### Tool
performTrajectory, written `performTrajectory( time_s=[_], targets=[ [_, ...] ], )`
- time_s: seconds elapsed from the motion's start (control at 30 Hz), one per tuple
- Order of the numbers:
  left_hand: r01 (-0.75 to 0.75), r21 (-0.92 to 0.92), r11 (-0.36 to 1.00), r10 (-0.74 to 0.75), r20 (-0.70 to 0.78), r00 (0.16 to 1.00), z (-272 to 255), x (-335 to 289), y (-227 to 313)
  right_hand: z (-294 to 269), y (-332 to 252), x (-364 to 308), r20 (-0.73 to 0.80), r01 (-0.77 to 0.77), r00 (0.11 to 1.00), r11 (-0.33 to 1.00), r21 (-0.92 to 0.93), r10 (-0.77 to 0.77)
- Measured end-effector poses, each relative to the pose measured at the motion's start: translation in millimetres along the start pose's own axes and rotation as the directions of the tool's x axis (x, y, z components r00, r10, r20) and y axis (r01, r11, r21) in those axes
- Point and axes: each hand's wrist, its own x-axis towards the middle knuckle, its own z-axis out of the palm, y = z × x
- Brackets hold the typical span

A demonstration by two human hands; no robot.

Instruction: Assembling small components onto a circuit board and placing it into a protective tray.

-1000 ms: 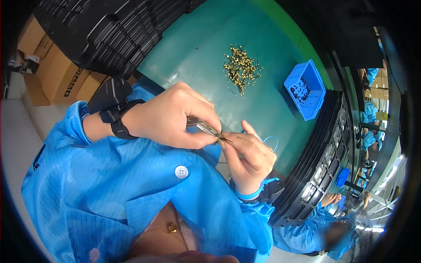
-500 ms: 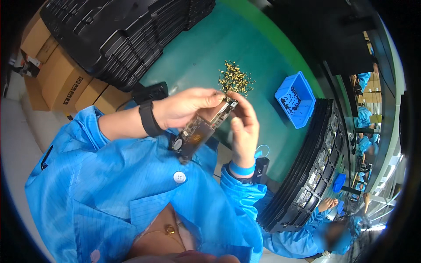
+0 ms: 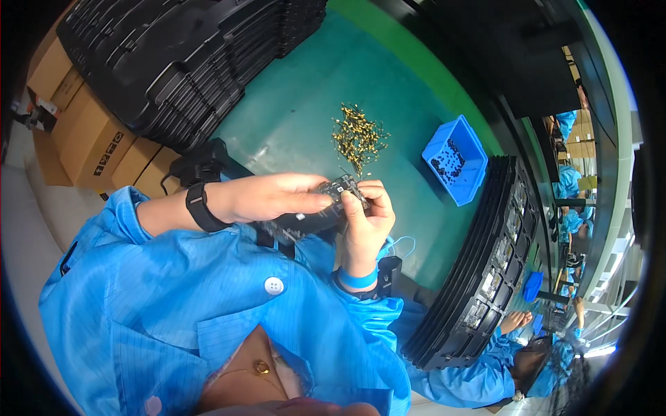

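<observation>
A dark circuit board with small pale components is gripped between my two hands, close in front of my body. My left hand comes from the left and pinches the board with thumb and fingers. My right hand holds the board's right end, its thumb pressed on top and its fingers curled behind. Much of the board is covered by the fingers. Just beyond the hands, a loose pile of small yellow and black parts lies on the green table mat.
A blue bin holding small black pieces stands to the right of the pile. Stacked black trays rise at the right, with more black trays at the far left. Cardboard boxes stand left. Another person's hand shows at lower right.
The board has been turned, so less of its component face shows. My left hand has slid nearer me along it. My right hand has shifted slightly left and toward me, its thumb now on the board.
</observation>
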Motion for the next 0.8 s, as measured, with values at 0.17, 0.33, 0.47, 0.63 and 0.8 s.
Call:
performTrajectory(
  time_s=[0.17,0.33,0.47,0.63,0.8],
  targets=[
    [0.068,0.622,0.780,0.023,-0.137,0.990,-11,1,14,12,-8,-10,0.029,-0.057,0.998,0.998,0.022,0.056],
    [-0.010,0.675,0.738,0.149,-0.149,0.978,-6,-7,23,-1,-9,-2,0.223,-0.378,0.924,0.834,0.403,0.311],
    [-0.019,0.700,0.714,0.102,-0.078,0.992,-4,-9,22,-3,-10,-5,0.307,-0.547,0.837,0.716,0.434,0.453],
    [-0.003,0.716,0.698,0.072,-0.066,0.995,-3,-10,22,4,-14,-9,0.258,-0.507,0.862,0.753,0.419,0.436],
    [-0.058,0.679,0.731,0.163,-0.091,0.982,-1,-8,18,3,-7,-10,0.195,-0.141,0.977,0.951,0.274,0.088]
  ],
)
